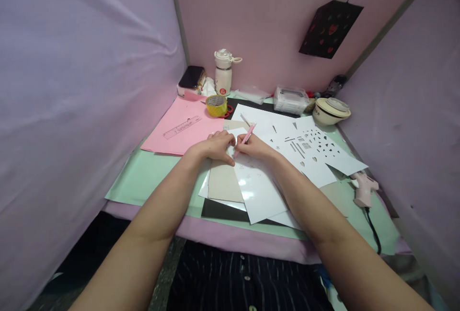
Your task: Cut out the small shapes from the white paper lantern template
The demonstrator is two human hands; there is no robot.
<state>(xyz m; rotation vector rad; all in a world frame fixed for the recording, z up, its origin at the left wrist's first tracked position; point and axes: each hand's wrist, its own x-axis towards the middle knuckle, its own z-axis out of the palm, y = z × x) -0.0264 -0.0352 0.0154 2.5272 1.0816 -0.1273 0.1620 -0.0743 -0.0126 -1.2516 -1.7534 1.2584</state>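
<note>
My right hand [248, 148] is closed around a slim pink pen [248, 133], held at a slant with its lower end at a white sheet [264, 196]. Faint small shapes are marked on that glossy sheet. My left hand [220, 147] lies on the papers just left of the pen, thumb apart from the fingers, pressing on the sheet's upper left edge. Beneath it is a beige card [224, 184]. To the right, another white sheet [309, 157] has many cut-out holes, among them hearts, bars and triangles.
A clear ruler [182, 127] lies on pink paper [161, 141]. Behind stand yellow tape [216, 106], red-handled scissors [230, 109], a bottle [223, 74], a phone [191, 76], a plastic box [290, 100] and a bowl [330, 110]. A pink glue gun [364, 189] sits right; a black lantern [331, 29] hangs above.
</note>
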